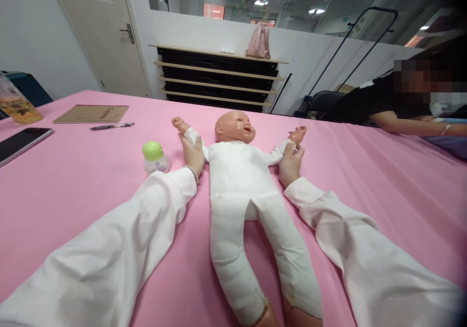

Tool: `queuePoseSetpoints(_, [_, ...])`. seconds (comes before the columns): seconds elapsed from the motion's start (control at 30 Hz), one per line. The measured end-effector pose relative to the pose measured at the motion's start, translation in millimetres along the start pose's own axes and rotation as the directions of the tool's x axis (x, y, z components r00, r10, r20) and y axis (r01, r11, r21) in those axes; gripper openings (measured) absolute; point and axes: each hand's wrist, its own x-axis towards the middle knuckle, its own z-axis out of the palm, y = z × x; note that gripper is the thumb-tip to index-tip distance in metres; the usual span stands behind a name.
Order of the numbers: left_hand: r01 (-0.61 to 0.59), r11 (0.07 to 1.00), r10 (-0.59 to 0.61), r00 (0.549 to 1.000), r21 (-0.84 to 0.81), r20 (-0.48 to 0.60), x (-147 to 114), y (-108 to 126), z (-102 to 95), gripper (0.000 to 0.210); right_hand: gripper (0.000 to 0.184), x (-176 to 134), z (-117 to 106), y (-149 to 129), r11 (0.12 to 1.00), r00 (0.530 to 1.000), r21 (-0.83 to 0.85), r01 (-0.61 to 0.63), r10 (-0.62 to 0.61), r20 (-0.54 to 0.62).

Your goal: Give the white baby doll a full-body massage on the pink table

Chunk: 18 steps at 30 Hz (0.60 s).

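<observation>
A baby doll with a white cloth body lies on its back on the pink-covered table, its head at the far end and its feet toward me. Its head is turned to the right. My left hand, with a beaded bracelet at the wrist, is closed around the doll's arm on the left, just below its small plastic hand. On the other side my right hand grips the doll's other arm near the wrist. Both doll arms are spread outward and raised. Left of my left hand stands a small jar with a green lid.
On the left lie a brown notebook, a pen and a phone, beside a bottle. Another person leans on the table at the right. Behind stands a shelf unit with a pink backpack.
</observation>
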Motion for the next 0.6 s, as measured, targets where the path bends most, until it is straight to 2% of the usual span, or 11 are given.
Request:
queuePoseSetpoints(0.07, [-0.064, 0.998, 0.062, 0.997, 0.028, 0.041, -3.0, 1.6, -0.1, 0.072, 0.045, -10.8, 2.2, -17.7, 0.980, 0.988, -0.128, 0.152, -0.150, 0.028])
queuePoseSetpoints(0.1, [-0.128, 0.991, 0.125, 0.990, 0.041, 0.067, -4.7, 2.3, 0.0, 0.072, 0.046, -16.3, 3.3, -26.7, 0.949, 0.965, -0.178, 0.261, -0.249, 0.084])
queuePoseSetpoints(0.13, [-0.203, 0.978, 0.197, 0.976, 0.054, 0.097, -6.4, 2.7, 0.1, 0.070, 0.047, -21.4, 4.3, -35.1, 0.901, 0.921, -0.210, 0.380, -0.349, 0.171])
queuePoseSetpoints(0.17, [-0.276, 0.959, 0.265, 0.955, 0.069, 0.130, -7.9, 3.0, 0.4, 0.068, 0.046, -25.8, 5.2, -42.6, 0.839, 0.857, -0.223, 0.497, -0.434, 0.276])
queuePoseSetpoints(0.23, [-0.401, 0.910, 0.375, 0.904, 0.106, 0.206, -9.9, 3.0, 1.0, 0.063, 0.043, -31.8, 6.7, -54.6, 0.697, 0.672, -0.175, 0.696, -0.545, 0.501])
queuePoseSetpoints(0.3, [-0.526, 0.840, 0.472, 0.829, 0.133, 0.300, -10.0, 2.3, 1.5, 0.057, 0.040, -34.3, 8.4, -63.4, 0.587, 0.493, -0.096, 0.804, -0.567, 0.660])
queuePoseSetpoints(0.33, [-0.591, 0.794, 0.516, 0.779, 0.144, 0.356, -9.6, 1.9, 1.6, 0.055, 0.039, -34.5, 9.4, -66.9, 0.557, 0.433, -0.067, 0.828, -0.559, 0.707])
queuePoseSetpoints(0.37, [-0.649, 0.745, 0.547, 0.727, 0.156, 0.414, -9.0, 1.5, 1.4, 0.053, 0.039, -34.4, 10.4, -69.9, 0.543, 0.400, -0.052, 0.838, -0.548, 0.734])
queuePoseSetpoints(0.43, [-0.726, 0.660, 0.564, 0.650, 0.194, 0.509, -7.9, 1.6, 0.7, 0.052, 0.040, -33.7, 12.3, -74.5, 0.539, 0.382, -0.051, 0.840, -0.523, 0.762])
queuePoseSetpoints(0.6, [-0.795, 0.525, 0.530, 0.585, 0.304, 0.614, -9.6, 5.8, -1.4, 0.051, 0.040, -32.8, 14.5, -78.8, 0.555, 0.389, -0.090, 0.827, -0.450, 0.804])
